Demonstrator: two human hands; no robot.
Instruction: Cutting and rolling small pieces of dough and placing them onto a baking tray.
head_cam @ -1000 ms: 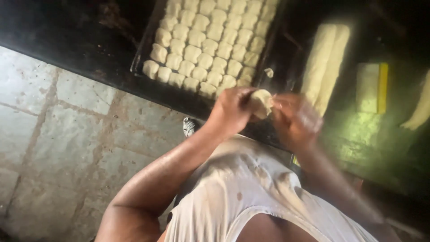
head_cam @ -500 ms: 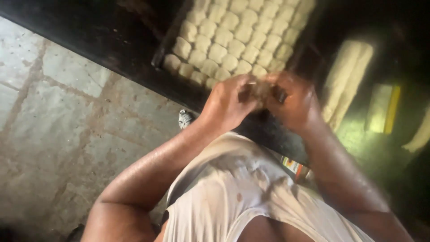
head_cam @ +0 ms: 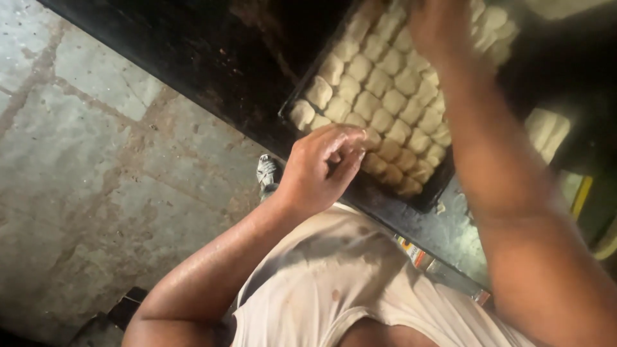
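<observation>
Left hand [head_cam: 321,168]: curled loosely at the near edge of the tray, fingers bent inward toward the palm; whether a bit of dough sits inside them cannot be told, since nothing shows between the fingers.
Right hand [head_cam: 443,29]: stretched out over the far rows of the tray, blurred and partly cut by the picture's top edge; its fingers point down at the dough, but whether it grips a piece cannot be told.
Dough pieces [head_cam: 385,96]: pale, squarish lumps packed touching one another in close rows inside the tray; the rows nearest the person look darker, in shadow.
Tray [head_cam: 292,106]: dark, shallow and rectangular, lying on the black counter, tilted across the view.
Fill so far: by the look of it the tray is nearly full, no clear gap showing in the visible rows; its far corner is hidden behind the right arm, so what room is left there cannot be judged.
Counter [head_cam: 193,51]: black, carrying the tray; more pale dough lies beyond the tray's right side.
Floor [head_cam: 83,160]: grey stone slabs left of the counter.
</observation>
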